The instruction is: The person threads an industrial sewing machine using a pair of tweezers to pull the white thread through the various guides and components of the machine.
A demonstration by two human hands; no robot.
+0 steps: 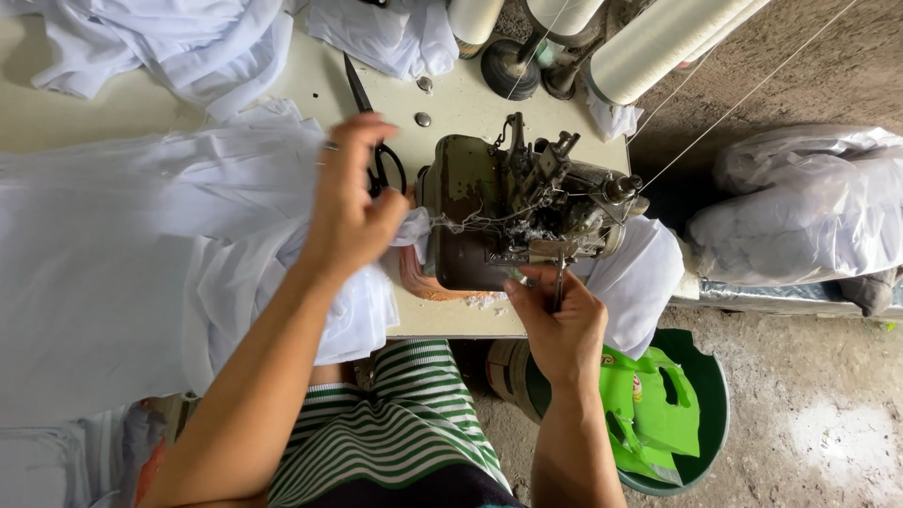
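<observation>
White thin cloth [141, 254] lies heaped over the left half of the pale tabletop [451, 103], with one corner drawn right to the side of the worn, olive-brown metal overlock sewing machine [513, 212] in the middle. More of the same cloth sits bunched at the far left edge. The left hand [350, 202] hovers over the folds just left of the machine, fingers curled loosely and pinching a bit of the fabric, as far as I can make out; it also overlaps the black-handled scissors [372, 141] lying on the table beyond it, so I cannot tell whether it touches them. The right hand [562, 325] is at the near side of the machine, fingertips narrowed around a small dark part or thread under the needle area; what exactly it grips is too small to see. Large white thread cones [649, 42] stand at the far right of the table, their threads running down to the machine. Down on the right, a green plastic tub [707, 395] rests on the concrete floor.

It looks to me like the machine is being threaded or adjusted while the cloth waits. The next move probably calls for a steady, fine pinch at the needle and the fabric edge fed in flat.
</observation>
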